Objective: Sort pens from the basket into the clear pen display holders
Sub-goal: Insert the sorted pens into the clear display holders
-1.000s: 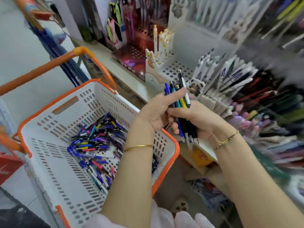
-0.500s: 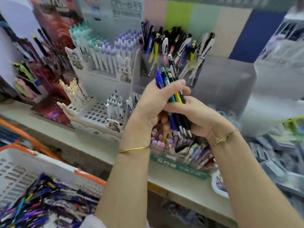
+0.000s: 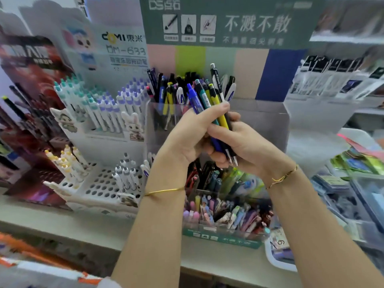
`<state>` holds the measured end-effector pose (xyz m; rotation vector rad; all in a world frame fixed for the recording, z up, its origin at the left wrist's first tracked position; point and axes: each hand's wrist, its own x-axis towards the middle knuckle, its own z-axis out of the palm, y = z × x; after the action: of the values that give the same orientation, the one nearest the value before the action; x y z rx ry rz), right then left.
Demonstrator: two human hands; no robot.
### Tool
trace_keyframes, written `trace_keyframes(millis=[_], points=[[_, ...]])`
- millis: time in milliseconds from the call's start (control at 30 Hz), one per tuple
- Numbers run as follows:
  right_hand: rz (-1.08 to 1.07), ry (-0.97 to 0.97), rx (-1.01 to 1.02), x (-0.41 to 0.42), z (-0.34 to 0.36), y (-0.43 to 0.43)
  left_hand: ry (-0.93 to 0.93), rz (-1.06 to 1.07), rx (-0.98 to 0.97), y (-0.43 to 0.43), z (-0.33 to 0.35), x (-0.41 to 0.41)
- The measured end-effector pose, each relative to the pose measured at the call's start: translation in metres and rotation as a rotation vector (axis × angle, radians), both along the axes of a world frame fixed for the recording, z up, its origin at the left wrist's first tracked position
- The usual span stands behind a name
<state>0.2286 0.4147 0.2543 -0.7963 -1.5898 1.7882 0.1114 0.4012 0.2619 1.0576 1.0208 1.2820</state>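
Held item: bundle of click pens (image 3: 207, 100), with blue, teal, yellow and black barrels. The clicker ends point up and the metal tips point down. The bundle is raised just in front of the clear plastic pen display holder (image 3: 261, 121) and is not inside it.

Grip, one side: the left hand (image 3: 193, 134) has its fingers curled over the middle of the bundle.

Grip, other side: the right hand (image 3: 247, 146) is wrapped round the lower barrels, and the pen tips show beneath its fingers. The two hands touch. Each wrist carries a thin gold bangle (image 3: 164, 191).

Holder contents: the left compartment is packed with upright mixed dark pens (image 3: 170, 92). The wall to the right of the hands is bare and see-through.

Source: an orange-rimmed white plastic basket (image 3: 25, 265) sits blurred at the lower left corner. Its contents cannot be made out.

Surroundings on the grey table (image 3: 87, 227): a white perforated pen stand (image 3: 99, 186) holds white pens to the left. A green-fronted tray of pastel pens (image 3: 224, 217) lies below the hands.
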Motion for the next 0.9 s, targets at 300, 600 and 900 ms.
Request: trace_keyframes(millis=[300,600,900], points=[[0.01,-0.146,-0.096,0.034,0.011,0.01,-0.193,0.077,0.046,0.024,0.01,0.017],[-0.515,-0.243,0.439,0.033,0.037,0.041,0.052,-0.137,0.074,0.024,0.002,0.015],[-0.896,0.099,0.641,0.018,0.05,0.063,-0.008,0.198,0.066,0.03,-0.002,-0.014]])
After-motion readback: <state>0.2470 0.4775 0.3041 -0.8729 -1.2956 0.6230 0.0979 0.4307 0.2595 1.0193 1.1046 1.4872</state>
